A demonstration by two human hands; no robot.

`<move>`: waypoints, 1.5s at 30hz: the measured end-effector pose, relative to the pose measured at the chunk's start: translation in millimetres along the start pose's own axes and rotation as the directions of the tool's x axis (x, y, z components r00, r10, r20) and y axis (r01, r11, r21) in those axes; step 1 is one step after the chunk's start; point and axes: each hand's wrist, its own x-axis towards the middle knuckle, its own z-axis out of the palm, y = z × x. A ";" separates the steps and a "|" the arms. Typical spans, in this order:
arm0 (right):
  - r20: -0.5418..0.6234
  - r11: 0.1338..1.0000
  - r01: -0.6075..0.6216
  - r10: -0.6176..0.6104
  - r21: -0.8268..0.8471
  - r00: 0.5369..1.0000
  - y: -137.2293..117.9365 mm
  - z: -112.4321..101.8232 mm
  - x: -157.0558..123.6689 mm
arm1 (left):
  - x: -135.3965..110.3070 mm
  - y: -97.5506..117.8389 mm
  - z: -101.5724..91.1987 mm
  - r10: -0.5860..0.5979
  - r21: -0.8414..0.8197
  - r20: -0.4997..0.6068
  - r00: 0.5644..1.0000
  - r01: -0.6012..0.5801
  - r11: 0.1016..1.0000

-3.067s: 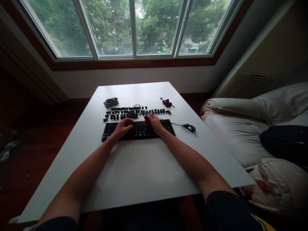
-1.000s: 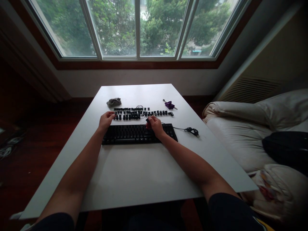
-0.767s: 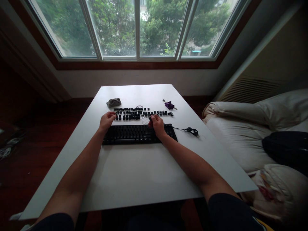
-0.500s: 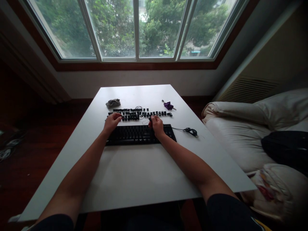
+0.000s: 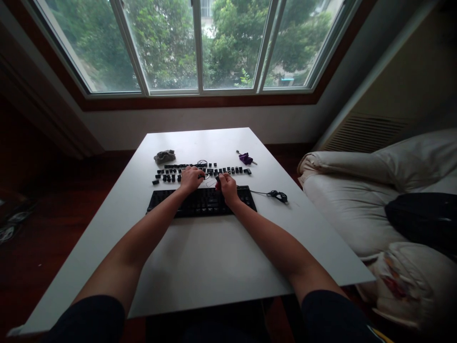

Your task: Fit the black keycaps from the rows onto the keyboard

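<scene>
A black keyboard [image 5: 202,206] lies on the white table, partly covered by my forearms. Behind it, loose black keycaps [image 5: 171,178] are laid out in rows. My left hand [image 5: 192,179] is over the nearest row, its fingers curled down and pinched around a black keycap [image 5: 201,176]. Just to its right, above the keyboard's back edge, my right hand [image 5: 227,186] is closed with thumb and fingers together. A small black piece that looks like a keycap [image 5: 217,179] sticks out from its fingertips. The fingers hide most of that piece.
A grey crumpled cloth [image 5: 164,156] lies at the table's back left. Toward the back right is a purple cloth-like item [image 5: 245,158] with a thin stick. The keyboard's coiled cable [image 5: 277,196] rests to the right. A pale sofa [image 5: 335,205] stands beside the table [image 5: 214,267].
My left hand has moved right along the keycap rows, toward my right hand, uncovering keycaps at the left. My right hand has stayed nearly in place. The view has shifted slightly.
</scene>
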 end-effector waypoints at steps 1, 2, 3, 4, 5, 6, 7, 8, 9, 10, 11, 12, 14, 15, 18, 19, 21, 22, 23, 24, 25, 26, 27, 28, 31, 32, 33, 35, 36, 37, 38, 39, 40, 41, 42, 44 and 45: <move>-0.001 1.000 0.000 0.000 -0.007 1.000 0.2 0.1 0.1 | 2.2 2.5 2.9 -0.010 0.018 -0.003 1.000 0.010 1.000; 0.000 1.000 -0.002 0.002 -0.010 1.000 0.3 0.2 0.1 | 4.2 5.0 5.3 -0.020 0.032 -0.004 1.000 0.020 0.999; 0.002 1.000 -0.004 0.004 -0.009 1.000 0.3 0.1 0.0 | 6.0 7.2 7.3 -0.026 0.040 0.000 1.000 0.026 0.999; 0.006 1.000 -0.005 0.005 -0.006 1.000 0.2 0.0 -0.1 | 7.6 9.2 9.0 -0.028 0.046 0.005 1.000 0.028 0.999; 0.011 1.000 -0.004 0.004 -0.002 1.000 0.1 -0.1 -0.3 | 9.1 10.8 10.4 -0.030 0.052 0.012 0.999 0.030 0.998; 0.016 1.000 0.000 0.000 0.003 1.000 0.1 -0.2 -0.4 | 10.2 12.0 11.6 -0.034 0.057 0.022 0.999 0.032 0.998; 0.022 1.000 0.005 -0.005 0.008 1.000 0.1 -0.3 -0.5 | 11.1 13.0 12.5 -0.039 0.063 0.031 0.999 0.037 0.997; 0.028 1.000 0.009 -0.010 0.013 1.000 0.2 -0.4 -0.6 | 11.6 13.6 13.4 -0.047 0.070 0.039 0.998 0.044 0.997; 0.036 1.000 0.012 -0.013 0.016 0.999 0.3 -0.3 -0.7 | 11.8 14.0 14.0 -0.057 0.077 0.044 0.997 0.053 0.996; 0.042 1.000 0.013 -0.014 0.018 0.999 0.5 -0.2 -0.7 | 11.7 14.3 14.6 -0.066 0.083 0.046 0.997 0.062 0.995; 0.047 1.000 0.013 -0.014 0.018 0.999 0.7 0.0 -0.8 | 11.4 14.4 14.9 -0.075 0.089 0.046 0.996 0.071 0.993; 0.050 1.000 0.013 -0.013 0.015 0.999 0.8 0.2 -0.8 | 10.8 14.5 15.1 -0.080 0.094 0.044 0.996 0.076 0.993; 0.051 1.000 0.015 -0.015 0.003 0.999 0.9 0.3 -0.9 | 9.4 14.5 14.9 -0.083 0.102 0.041 0.996 0.078 0.992; 0.051 1.000 0.017 -0.016 -0.004 0.999 0.8 0.2 -1.1 | 8.7 14.4 14.7 -0.082 0.102 0.041 0.996 0.077 0.992; 0.061 0.999 0.024 -0.023 -0.024 0.998 -0.1 -0.3 -1.4 | 7.5 14.4 14.1 -0.074 0.094 0.035 0.997 0.070 0.993; 0.065 0.999 0.026 -0.024 -0.029 0.998 -0.4 -0.6 -1.5 | 7.3 14.5 13.9 -0.072 0.090 0.032 0.997 0.069 0.994; 0.069 0.999 0.028 -0.025 -0.039 0.997 -0.9 -1.0 -1.6 | 7.4 14.8 13.7 -0.069 0.080 0.027 0.997 0.067 0.995; 0.070 0.999 0.029 -0.026 -0.041 0.997 -0.9 -1.1 -1.7 | 7.6 15.0 13.6 -0.071 0.075 0.026 0.997 0.068 0.995; 0.070 0.999 0.030 -0.027 -0.040 0.997 -0.9 -1.2 -1.7 | 7.7 15.2 13.5 -0.074 0.072 0.027 0.997 0.071 0.995; 0.072 0.999 0.030 -0.028 -0.035 0.997 -0.7 -1.2 -1.8 | 7.8 15.2 13.4 -0.077 0.069 0.030 0.997 0.075 0.995; 0.073 0.999 0.029 -0.027 -0.029 0.997 -0.5 -1.3 -1.9 | 7.9 15.2 13.3 -0.080 0.067 0.034 0.996 0.078 0.995; 0.074 0.999 0.027 -0.025 -0.024 0.997 -0.4 -1.4 -2.0 | 7.9 15.0 13.2 -0.084 0.066 0.039 0.996 0.081 0.995; 0.073 0.999 0.025 -0.023 -0.021 0.997 -0.3 -1.5 -2.1 | 7.7 14.7 13.2 -0.086 0.065 0.043 0.995 0.083 0.994; 0.072 1.000 0.023 -0.022 -0.021 0.997 -0.4 -1.7 -2.3 | 7.4 14.2 13.2 -0.086 0.063 0.046 0.995 0.083 0.995; 0.068 0.999 0.019 -0.016 -0.040 0.998 -1.4 -2.4 -3.0 | 5.6 13.1 13.6 -0.073 0.049 0.043 0.996 0.071 0.996; 0.067 0.999 0.017 -0.014 -0.047 0.998 -2.1 -2.6 -3.3 | 4.8 13.0 13.7 -0.069 0.043 0.040 0.997 0.068 0.997; 0.067 0.998 0.015 -0.012 -0.054 0.998 -2.8 -2.8 -3.7 | 4.0 13.0 13.8 -0.067 0.037 0.036 0.997 0.065 0.997; 0.068 0.998 0.014 -0.010 -0.058 0.998 -4.4 -3.0 -4.3 | 2.8 13.6 13.6 -0.067 0.028 0.031 0.997 0.066 0.997; 0.068 0.998 0.013 -0.009 -0.056 0.998 -5.0 -3.0 -4.6 | 2.3 14.0 13.2 -0.068 0.025 0.030 0.997 0.067 0.997; 0.067 0.999 0.010 -0.007 -0.051 0.998 -5.5 -3.0 -4.8 | 2.1 14.5 12.6 -0.071 0.022 0.029 0.997 0.071 0.997; 0.065 0.999 0.005 -0.002 -0.046 0.998 -5.6 -3.1 -4.8 | 1.9 14.9 11.9 -0.076 0.020 0.030 0.997 0.075 0.997; 0.063 0.999 -0.001 0.004 -0.041 0.998 -5.4 -3.2 -4.6 | 1.9 15.3 10.9 -0.082 0.018 0.030 0.996 0.081 0.997; 0.063 0.999 -0.007 0.010 -0.036 0.998 -4.7 -3.4 -4.2 | 1.8 15.6 9.8 -0.089 0.016 0.029 0.996 0.088 0.996; 0.063 0.999 -0.013 0.015 -0.030 0.998 -3.8 -3.6 -3.5 | 1.5 15.9 8.5 -0.096 0.013 0.027 0.995 0.096 0.995; 0.063 1.000 -0.018 0.020 -0.021 0.998 -2.8 -4.0 -2.5 | 0.8 16.3 7.2 -0.101 0.010 0.023 0.995 0.101 0.995; 0.063 1.000 -0.027 0.027 0.000 0.998 -1.1 -5.0 0.4 | -2.5 17.4 4.3 -0.105 -0.001 0.016 0.994 0.105 0.994; 0.063 1.000 -0.029 0.028 0.010 0.998 -1.0 -5.8 2.1 | -5.4 18.2 2.7 -0.100 -0.009 0.011 0.995 0.100 0.995</move>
